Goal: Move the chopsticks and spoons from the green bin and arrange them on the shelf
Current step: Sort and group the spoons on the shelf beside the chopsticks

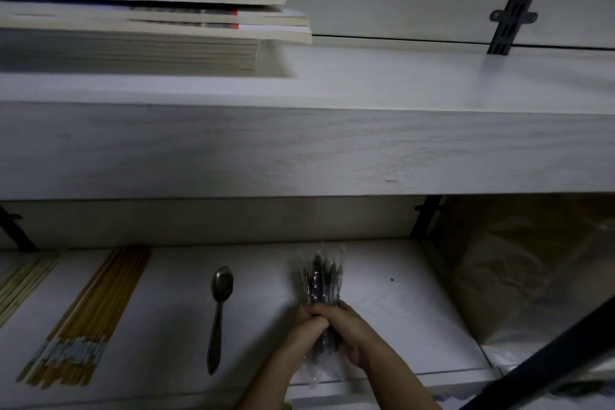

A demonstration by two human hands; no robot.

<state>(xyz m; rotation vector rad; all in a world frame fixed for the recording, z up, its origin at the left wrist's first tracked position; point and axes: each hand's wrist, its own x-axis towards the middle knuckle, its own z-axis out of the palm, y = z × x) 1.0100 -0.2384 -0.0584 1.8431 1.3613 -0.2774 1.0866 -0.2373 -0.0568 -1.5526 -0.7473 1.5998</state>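
Note:
On the lower white shelf (399, 296) both my hands hold a bundle of plastic-wrapped spoons (321, 280), bowls pointing to the back. My left hand (306, 329) grips the handles from the left, and my right hand (346, 326) wraps them from the right. A single bare metal spoon (218, 313) lies to the left, bowl toward the back. Farther left lies a row of wooden chopsticks (96, 313) with patterned ends. A paler set of chopsticks (23, 280) lies at the left edge. The green bin is out of view.
A thick upper shelf (299, 150) overhangs the lower one and carries a stack of books (149, 30). Black wall brackets (519, 0) stand at the back. Clear plastic sheeting (539, 273) hangs to the right, and a dark bar (549, 359) crosses the lower right corner.

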